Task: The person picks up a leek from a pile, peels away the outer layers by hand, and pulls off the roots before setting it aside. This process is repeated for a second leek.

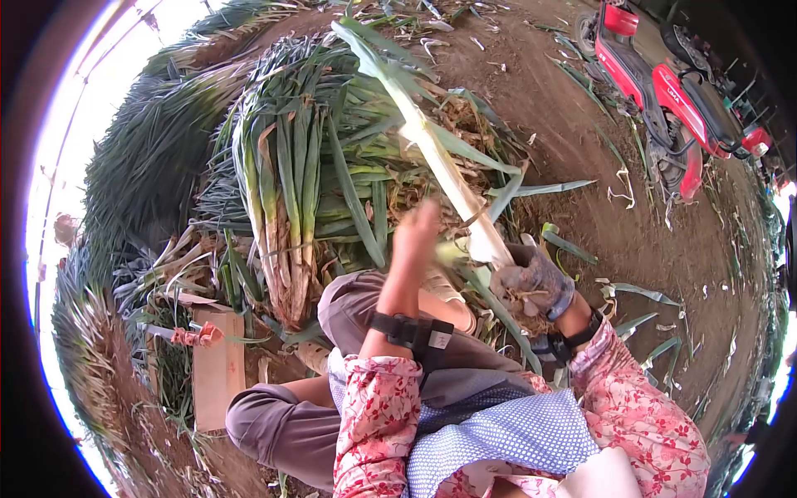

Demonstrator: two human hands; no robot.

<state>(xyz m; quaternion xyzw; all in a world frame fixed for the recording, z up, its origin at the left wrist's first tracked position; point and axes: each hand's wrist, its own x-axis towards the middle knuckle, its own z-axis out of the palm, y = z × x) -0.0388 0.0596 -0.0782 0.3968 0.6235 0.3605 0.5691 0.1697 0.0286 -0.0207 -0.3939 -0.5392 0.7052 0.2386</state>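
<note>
A thick leek (444,166) slants across the middle, its green top at the upper left and its pale root end at the lower right. My right hand (533,285), in a soiled grey glove, is closed around that root end. Bare and smeared by motion, my left hand (418,232) is raised just left of the stalk, with a gap between them; its fingers cannot be made out. Behind it lies a pile of leeks and loose leaves (357,183). A bundle of leeks (286,166) lies left of my knee, roots toward me.
Large leek heaps (145,158) fill the left side. A cardboard piece (217,373) and a tool with a red-wrapped handle (198,334) are at the lower left. A red scooter (664,91) is at the upper right. Leaf scraps litter the soil (581,141).
</note>
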